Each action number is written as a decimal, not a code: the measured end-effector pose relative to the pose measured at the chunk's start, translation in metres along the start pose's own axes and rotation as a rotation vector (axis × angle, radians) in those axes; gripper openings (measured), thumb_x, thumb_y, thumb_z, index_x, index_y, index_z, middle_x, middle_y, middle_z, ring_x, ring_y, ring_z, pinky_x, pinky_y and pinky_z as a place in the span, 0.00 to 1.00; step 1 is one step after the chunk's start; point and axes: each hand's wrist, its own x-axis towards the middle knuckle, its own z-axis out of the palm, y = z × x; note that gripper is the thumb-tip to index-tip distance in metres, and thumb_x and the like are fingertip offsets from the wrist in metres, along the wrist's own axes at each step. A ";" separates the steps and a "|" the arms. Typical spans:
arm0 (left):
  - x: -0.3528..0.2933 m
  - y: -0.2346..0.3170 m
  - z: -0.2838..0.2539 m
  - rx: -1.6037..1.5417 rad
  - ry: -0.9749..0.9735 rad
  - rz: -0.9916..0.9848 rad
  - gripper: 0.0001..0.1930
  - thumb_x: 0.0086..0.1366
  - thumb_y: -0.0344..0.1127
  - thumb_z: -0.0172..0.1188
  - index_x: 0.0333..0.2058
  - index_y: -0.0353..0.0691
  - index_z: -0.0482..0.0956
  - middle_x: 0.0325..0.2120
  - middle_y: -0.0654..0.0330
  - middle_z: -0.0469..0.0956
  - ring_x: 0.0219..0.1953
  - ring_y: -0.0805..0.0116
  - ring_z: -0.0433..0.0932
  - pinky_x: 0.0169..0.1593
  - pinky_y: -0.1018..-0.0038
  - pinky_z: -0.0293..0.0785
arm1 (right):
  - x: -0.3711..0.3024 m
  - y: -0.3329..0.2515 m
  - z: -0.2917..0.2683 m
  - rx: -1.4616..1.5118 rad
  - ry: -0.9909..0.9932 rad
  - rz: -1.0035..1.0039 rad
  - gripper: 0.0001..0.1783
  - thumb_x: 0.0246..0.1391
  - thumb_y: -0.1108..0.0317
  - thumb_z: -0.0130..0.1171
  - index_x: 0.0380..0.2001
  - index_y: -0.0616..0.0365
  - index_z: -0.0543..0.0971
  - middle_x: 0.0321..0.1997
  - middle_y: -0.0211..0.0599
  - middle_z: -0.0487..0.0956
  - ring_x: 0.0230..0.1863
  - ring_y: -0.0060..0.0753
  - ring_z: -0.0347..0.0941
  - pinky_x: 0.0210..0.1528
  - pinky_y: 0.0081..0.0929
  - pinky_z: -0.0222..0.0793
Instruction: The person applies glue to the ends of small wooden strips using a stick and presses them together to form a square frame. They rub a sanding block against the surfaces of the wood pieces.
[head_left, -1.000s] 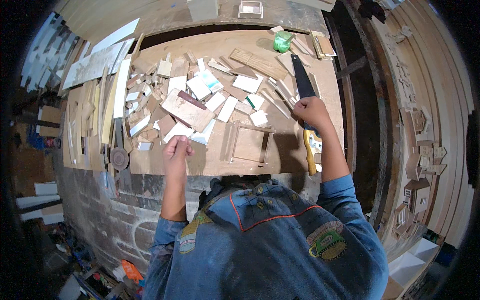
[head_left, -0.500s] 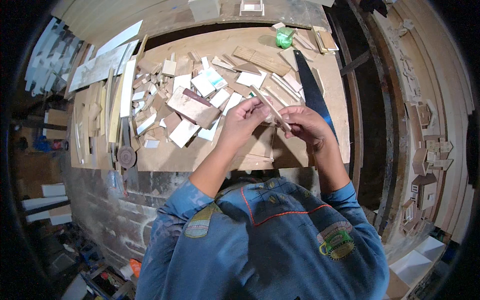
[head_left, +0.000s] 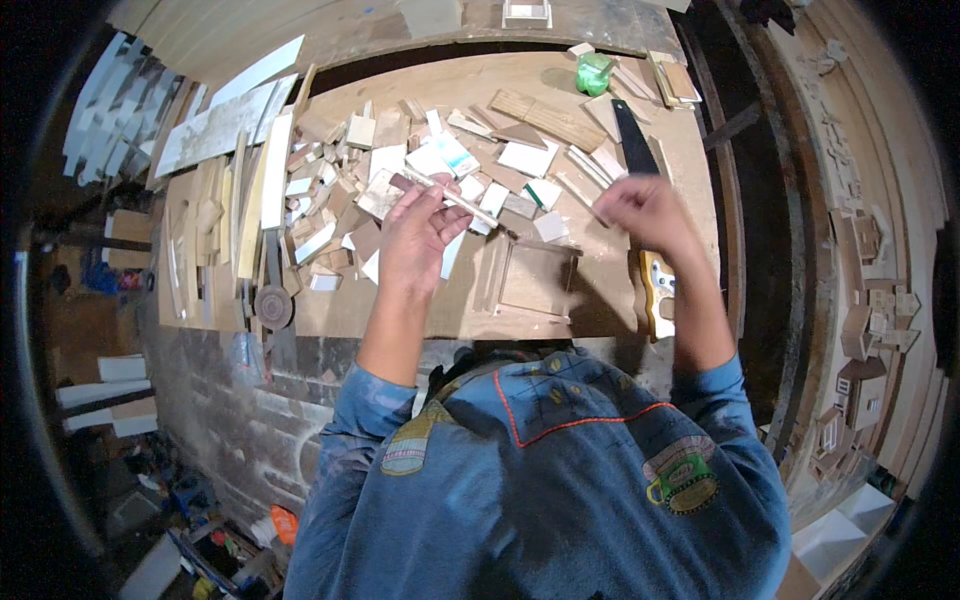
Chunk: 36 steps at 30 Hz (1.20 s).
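Since half a second ago the right hand [head_left: 648, 210] has let go of the wooden strip [head_left: 467, 208] and swung away, while the left hand [head_left: 415, 228] has shifted leftward with it. The hands are now well apart: the left pinches the one strip between thumb and fingers, its far end slanting toward the right hand, which is curled and blurred, so I cannot tell whether it grips anything. Just below the gap between them lies one small wooden frame [head_left: 574, 280]. One saw [head_left: 636, 140] passes behind the right hand, with one green container [head_left: 593, 74] beyond. Offcuts [head_left: 527, 158], too many to count, lie around and past the left hand on the wooden board [head_left: 400, 312]; left of it rests one round disc [head_left: 272, 307]. Far to the right hand's right, several model houses [head_left: 862, 388] line a plank surface [head_left: 925, 300].
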 end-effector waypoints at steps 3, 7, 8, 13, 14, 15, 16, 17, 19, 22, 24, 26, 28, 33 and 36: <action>-0.005 0.008 -0.010 0.011 -0.054 0.006 0.16 0.66 0.33 0.55 0.50 0.33 0.72 0.38 0.58 0.78 0.37 0.70 0.79 0.40 0.72 0.79 | 0.028 -0.020 -0.022 0.034 0.240 0.127 0.09 0.55 0.65 0.61 0.24 0.56 0.78 0.19 0.19 0.71 0.22 0.10 0.63 0.25 0.13 0.59; -0.009 0.002 -0.022 -0.026 -0.097 0.009 0.15 0.67 0.36 0.53 0.49 0.35 0.71 0.37 0.57 0.78 0.36 0.68 0.79 0.41 0.69 0.79 | 0.043 -0.038 0.004 0.093 0.082 -0.013 0.08 0.54 0.65 0.61 0.26 0.56 0.79 0.22 0.19 0.73 0.23 0.10 0.63 0.27 0.13 0.59; -0.012 0.003 -0.025 -0.053 -0.096 0.015 0.15 0.68 0.38 0.52 0.48 0.36 0.70 0.37 0.56 0.78 0.36 0.67 0.79 0.42 0.68 0.79 | 0.046 -0.044 0.017 0.049 0.003 -0.043 0.07 0.54 0.66 0.61 0.27 0.57 0.79 0.23 0.19 0.73 0.25 0.10 0.64 0.28 0.13 0.60; -0.044 0.020 -0.055 -0.153 -0.007 0.010 0.13 0.71 0.47 0.46 0.42 0.45 0.69 0.21 0.66 0.68 0.18 0.78 0.68 0.24 0.81 0.69 | 0.068 -0.057 0.081 -0.164 -0.292 -0.179 0.10 0.50 0.65 0.61 0.33 0.60 0.81 0.25 0.31 0.78 0.28 0.24 0.71 0.35 0.22 0.67; -0.052 0.022 -0.071 -0.187 -0.053 0.000 0.13 0.71 0.48 0.45 0.41 0.46 0.70 0.18 0.69 0.65 0.15 0.80 0.63 0.20 0.84 0.65 | 0.071 -0.061 0.094 -0.215 -0.300 -0.205 0.12 0.48 0.63 0.61 0.33 0.58 0.81 0.25 0.36 0.78 0.28 0.30 0.73 0.35 0.26 0.68; -0.060 0.022 -0.076 -0.145 0.121 -0.029 0.15 0.72 0.51 0.42 0.40 0.47 0.70 0.15 0.72 0.56 0.12 0.82 0.52 0.15 0.85 0.52 | 0.075 -0.062 0.106 -0.271 -0.306 -0.231 0.13 0.46 0.60 0.62 0.33 0.56 0.82 0.26 0.40 0.79 0.28 0.36 0.76 0.35 0.30 0.70; -0.068 0.024 -0.084 -0.147 0.140 -0.066 0.15 0.72 0.51 0.43 0.39 0.46 0.70 0.16 0.72 0.57 0.13 0.82 0.53 0.16 0.85 0.52 | 0.080 -0.059 0.119 -0.352 -0.299 -0.264 0.13 0.46 0.61 0.62 0.34 0.56 0.82 0.27 0.42 0.79 0.30 0.38 0.76 0.37 0.31 0.70; -0.076 0.024 -0.098 -0.149 0.158 -0.103 0.15 0.72 0.50 0.43 0.39 0.45 0.70 0.16 0.72 0.59 0.13 0.82 0.54 0.17 0.84 0.53 | 0.085 -0.053 0.135 -0.433 -0.290 -0.298 0.14 0.45 0.61 0.62 0.34 0.56 0.82 0.29 0.43 0.79 0.31 0.40 0.76 0.38 0.32 0.71; -0.092 0.020 -0.129 -0.126 0.181 -0.140 0.16 0.71 0.51 0.45 0.37 0.44 0.70 0.17 0.70 0.62 0.14 0.81 0.57 0.18 0.83 0.54 | 0.090 -0.055 0.161 -0.547 -0.295 -0.308 0.21 0.41 0.59 0.63 0.41 0.54 0.81 0.37 0.49 0.79 0.39 0.49 0.75 0.43 0.40 0.71; -0.111 0.015 -0.151 -0.207 0.272 -0.113 0.18 0.70 0.51 0.46 0.45 0.42 0.71 0.18 0.68 0.64 0.15 0.80 0.59 0.18 0.84 0.56 | 0.088 -0.082 0.195 -0.763 -0.190 -0.202 0.32 0.40 0.55 0.64 0.53 0.49 0.74 0.43 0.51 0.77 0.44 0.50 0.74 0.44 0.40 0.72; -0.125 0.022 -0.145 -0.092 0.307 -0.160 0.21 0.71 0.50 0.45 0.53 0.41 0.66 0.19 0.68 0.62 0.17 0.79 0.60 0.21 0.83 0.59 | 0.088 -0.089 0.213 -0.881 -0.206 -0.099 0.47 0.38 0.52 0.68 0.64 0.43 0.61 0.45 0.52 0.74 0.48 0.53 0.72 0.45 0.43 0.73; -0.138 0.030 -0.153 -0.040 0.244 -0.218 0.23 0.71 0.48 0.44 0.58 0.40 0.63 0.19 0.68 0.62 0.18 0.78 0.60 0.21 0.84 0.59 | 0.090 -0.074 0.234 -0.964 -0.137 -0.059 0.52 0.36 0.54 0.70 0.66 0.42 0.57 0.44 0.51 0.74 0.47 0.53 0.73 0.45 0.43 0.74; -0.150 0.025 -0.180 -0.056 0.087 -0.283 0.23 0.72 0.44 0.43 0.62 0.42 0.60 0.20 0.68 0.63 0.18 0.79 0.59 0.21 0.84 0.58 | 0.099 -0.067 0.238 -0.936 -0.173 -0.017 0.52 0.34 0.56 0.69 0.65 0.41 0.57 0.45 0.53 0.74 0.45 0.52 0.74 0.45 0.42 0.74; -0.154 0.003 -0.235 -0.294 -0.096 -0.465 0.20 0.67 0.32 0.45 0.57 0.37 0.65 0.20 0.66 0.66 0.17 0.81 0.60 0.17 0.85 0.54 | 0.086 -0.088 0.241 -0.948 0.114 -0.150 0.46 0.31 0.59 0.67 0.61 0.40 0.65 0.44 0.54 0.72 0.43 0.54 0.74 0.42 0.43 0.73; -0.150 -0.011 -0.251 -0.052 -0.098 -0.507 0.19 0.65 0.29 0.45 0.55 0.33 0.65 0.23 0.66 0.69 0.17 0.80 0.61 0.18 0.86 0.56 | 0.029 -0.109 0.256 -0.645 0.122 -0.166 0.40 0.35 0.57 0.67 0.58 0.42 0.70 0.45 0.54 0.70 0.43 0.53 0.73 0.44 0.42 0.72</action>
